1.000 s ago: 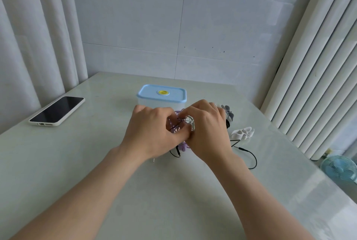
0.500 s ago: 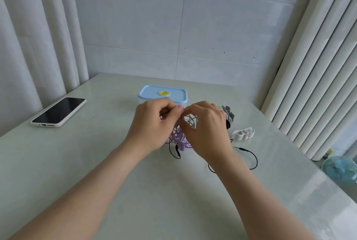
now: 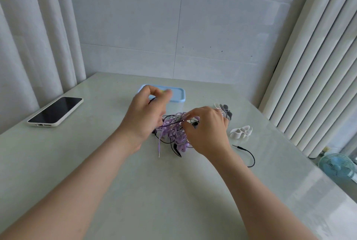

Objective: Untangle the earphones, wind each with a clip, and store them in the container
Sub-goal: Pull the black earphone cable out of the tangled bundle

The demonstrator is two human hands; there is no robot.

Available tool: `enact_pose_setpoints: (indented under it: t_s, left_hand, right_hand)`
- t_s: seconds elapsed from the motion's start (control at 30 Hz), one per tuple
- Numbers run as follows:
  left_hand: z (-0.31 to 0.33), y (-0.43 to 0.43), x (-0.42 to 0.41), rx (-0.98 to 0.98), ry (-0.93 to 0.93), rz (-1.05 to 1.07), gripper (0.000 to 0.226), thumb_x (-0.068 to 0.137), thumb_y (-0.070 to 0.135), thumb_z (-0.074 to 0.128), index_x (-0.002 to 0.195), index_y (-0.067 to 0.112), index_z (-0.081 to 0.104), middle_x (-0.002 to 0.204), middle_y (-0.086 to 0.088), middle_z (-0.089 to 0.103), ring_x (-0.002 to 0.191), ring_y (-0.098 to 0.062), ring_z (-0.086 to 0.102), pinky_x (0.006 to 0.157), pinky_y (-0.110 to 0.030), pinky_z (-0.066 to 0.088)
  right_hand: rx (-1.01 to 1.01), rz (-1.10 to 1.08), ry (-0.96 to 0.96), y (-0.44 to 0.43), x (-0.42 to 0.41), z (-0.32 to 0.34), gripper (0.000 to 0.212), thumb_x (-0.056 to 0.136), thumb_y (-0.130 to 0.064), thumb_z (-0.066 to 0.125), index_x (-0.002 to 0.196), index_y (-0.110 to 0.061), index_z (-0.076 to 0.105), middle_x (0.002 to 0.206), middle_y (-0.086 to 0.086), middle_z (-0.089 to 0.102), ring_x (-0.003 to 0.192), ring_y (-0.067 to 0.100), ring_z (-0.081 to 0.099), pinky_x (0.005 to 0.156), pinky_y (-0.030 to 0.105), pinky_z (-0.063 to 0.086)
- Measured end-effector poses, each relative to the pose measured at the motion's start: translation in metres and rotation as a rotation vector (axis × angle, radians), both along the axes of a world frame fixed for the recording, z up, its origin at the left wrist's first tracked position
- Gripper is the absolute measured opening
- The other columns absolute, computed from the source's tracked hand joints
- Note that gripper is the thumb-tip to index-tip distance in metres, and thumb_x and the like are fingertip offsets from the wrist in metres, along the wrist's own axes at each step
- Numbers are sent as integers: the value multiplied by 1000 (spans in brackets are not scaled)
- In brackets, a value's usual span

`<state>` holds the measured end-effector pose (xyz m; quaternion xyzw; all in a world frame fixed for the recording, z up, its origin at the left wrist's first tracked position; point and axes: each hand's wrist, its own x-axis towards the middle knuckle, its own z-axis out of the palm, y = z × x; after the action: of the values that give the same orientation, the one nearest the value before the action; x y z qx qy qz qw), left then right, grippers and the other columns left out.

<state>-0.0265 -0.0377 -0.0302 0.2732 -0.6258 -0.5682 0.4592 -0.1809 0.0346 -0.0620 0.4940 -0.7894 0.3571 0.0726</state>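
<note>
A tangle of purple and black earphone cords [image 3: 172,132] hangs just above the table between my hands. My left hand [image 3: 145,114] is raised in front of the container, pinching a black cord that runs down into the tangle. My right hand [image 3: 206,130] pinches cords at the tangle's top right. A black plug end [image 3: 243,150] trails on the table to the right. The container [image 3: 178,96], clear with a light blue lid on, stands behind my left hand. A white clip [image 3: 241,132] lies to the right, with grey and white clips [image 3: 225,111] behind it.
A phone [image 3: 56,111] in a white case lies face up at the table's left edge. Curtains hang on the left and right, a tiled wall stands behind. A small blue fan [image 3: 338,167] sits on the floor beyond the table's right edge.
My hands have drawn apart: the left has risen up and back with a black cord, the right stays low on the tangle, which now shows between them.
</note>
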Motion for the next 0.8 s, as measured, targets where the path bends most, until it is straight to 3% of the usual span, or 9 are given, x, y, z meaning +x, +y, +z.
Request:
enact_pose_setpoints:
  t_s: [0.07, 0.13, 0.23, 0.33, 0.43, 0.53, 0.67, 0.8]
  left_hand:
    - [-10, -2, 0, -232, -222, 55, 23, 90, 23, 77, 93, 19, 54, 57, 7, 37, 53, -15, 35, 56, -25, 36]
    - [-17, -1, 1, -439, -367, 86, 19, 81, 15, 81, 87, 21, 64, 56, 13, 51, 52, -8, 47, 59, -18, 41]
    - [-25, -4, 1, -645, -549, 132, 14, 77, 15, 83, 80, 26, 75, 72, 15, 67, 66, 2, 62, 66, -10, 43]
    - [-31, -10, 1, -755, -683, 204, 9, 80, 29, 83, 86, 32, 76, 83, 13, 63, 79, -6, 59, 71, -29, 50]
    - [-32, -9, 0, -787, -732, 266, 6, 85, 31, 79, 90, 32, 76, 89, 10, 65, 88, -20, 63, 73, -38, 55]
    - [-31, -9, -1, -800, -682, 322, 4, 88, 29, 74, 92, 31, 72, 90, 12, 65, 88, -17, 61, 71, -36, 53]
    - [-30, -15, -1, -835, -426, 315, 12, 91, 16, 71, 88, 24, 63, 82, 15, 63, 81, -15, 58, 74, -36, 49]
    - [-24, -14, -2, -703, -224, 314, 8, 100, 13, 64, 96, 18, 59, 87, 17, 67, 83, -12, 60, 73, -25, 44]
  right_hand:
    - [-16, 12, 11, 0, 2, 0, 15, 88, -33, 71, 99, -37, 79, 111, -16, 69, 117, 20, 51, 81, 29, 16]
    - [-31, 20, 20, 0, 4, 0, 13, 87, -36, 73, 98, -38, 80, 111, -15, 70, 116, 19, 53, 81, 28, 16]
    - [-30, 20, 28, 0, 6, 0, 14, 87, -36, 73, 98, -39, 80, 111, -15, 70, 117, 19, 54, 80, 27, 15]
    - [-30, 20, 35, 1, 7, 1, 14, 88, -34, 71, 98, -38, 80, 112, -16, 70, 116, 19, 52, 81, 26, 15]
    - [-48, 23, 57, 2, 9, 2, 9, 90, -37, 72, 93, -35, 79, 108, -14, 69, 113, 20, 52, 83, 27, 16]
    - [-63, 17, 94, 3, 8, 3, 8, 91, -39, 74, 90, -33, 79, 108, -12, 68, 109, 21, 53, 85, 29, 18]
    - [-103, 17, 100, 3, 7, 4, 12, 92, -42, 75, 92, -31, 80, 114, -11, 67, 109, 22, 53, 90, 31, 25]
    - [-131, -9, 103, 4, 9, 7, 16, 94, -44, 72, 94, -30, 79, 117, -8, 67, 109, 24, 54, 91, 31, 26]
